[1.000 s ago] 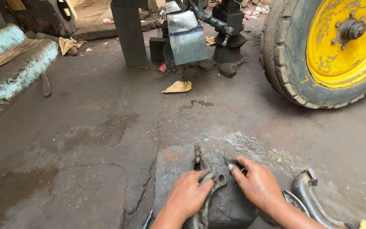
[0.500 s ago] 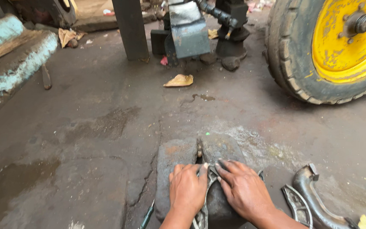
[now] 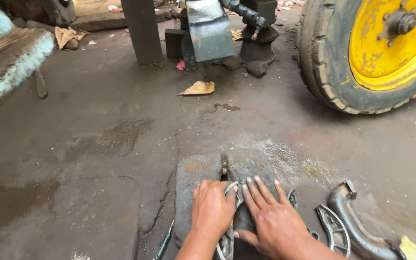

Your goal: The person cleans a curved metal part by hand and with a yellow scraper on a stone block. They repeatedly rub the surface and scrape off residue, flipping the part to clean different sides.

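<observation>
My left hand (image 3: 211, 211) and my right hand (image 3: 268, 219) lie flat side by side on a dark, greasy metal block (image 3: 246, 166) that sits on the floor. Between the two hands runs a curved grey metal shoe (image 3: 227, 240), and the left fingers curl over its upper end. The right palm presses down on the block with its fingers spread apart. A small bolt-like part (image 3: 224, 169) stands in the groove just above my fingertips.
A curved metal pipe piece (image 3: 355, 226) and another curved shoe (image 3: 334, 231) lie to the right. A green-handled screwdriver (image 3: 163, 244) lies left. Beyond are a large tyre with yellow rim (image 3: 376, 48), a machine frame (image 3: 208, 29) and a dry leaf (image 3: 198, 88).
My hands have moved closer together on the block; the right hand has shifted from its right side to lie flat next to the left. The view has tilted slightly downward.
</observation>
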